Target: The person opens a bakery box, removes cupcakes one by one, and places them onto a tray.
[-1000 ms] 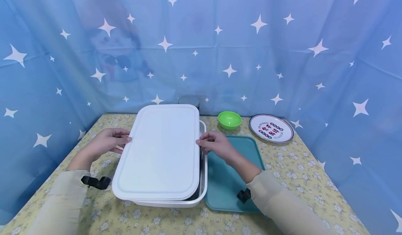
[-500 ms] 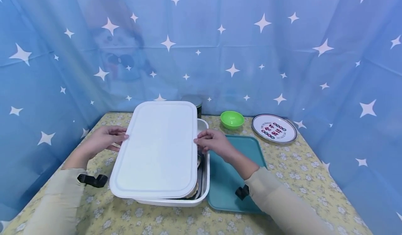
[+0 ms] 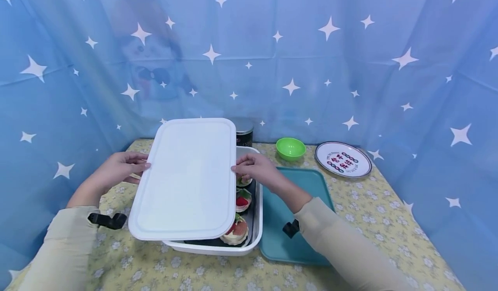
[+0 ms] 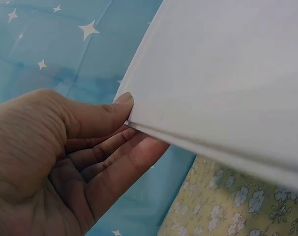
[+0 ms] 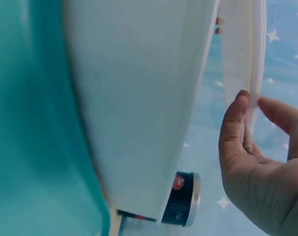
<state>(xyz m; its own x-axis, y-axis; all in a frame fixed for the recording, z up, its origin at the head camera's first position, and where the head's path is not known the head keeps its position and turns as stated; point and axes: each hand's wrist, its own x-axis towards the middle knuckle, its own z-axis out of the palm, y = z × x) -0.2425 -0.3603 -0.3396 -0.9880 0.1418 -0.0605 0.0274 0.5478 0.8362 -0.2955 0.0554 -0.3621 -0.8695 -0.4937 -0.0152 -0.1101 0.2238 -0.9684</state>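
A person's left hand (image 3: 120, 170) and right hand (image 3: 258, 171) hold a white rectangular lid (image 3: 186, 183) by its two long edges, above the left half of the surface (image 3: 373, 209), which has a yellow floral covering. The left grip is clamped on the lid's left edge, thumb on top and fingers beneath; the right grip pinches the opposite edge between thumb and fingers. The lid is set over to the left of a white rectangular tub (image 3: 260, 204), covering most of it; the right wrist view shows a gap between the lid's right edge and the tub's rim. Along the tub's uncovered right side lie fruit-topped tarts: one (image 3: 235, 231) by its near right corner, a red-topped one (image 3: 243, 200) behind it, and a third partly hidden by the right hand. Just right of the tub lies a teal tray (image 3: 280, 209), reaching toward the near edge of the surface. By the far edge stand a dark can (image 3: 245, 137) behind the tub and a green bowl (image 3: 291, 148), with a dark-rimmed white plate (image 3: 343, 159) at the far right corner. A blue star-patterned curtain (image 3: 249, 36) rises behind.
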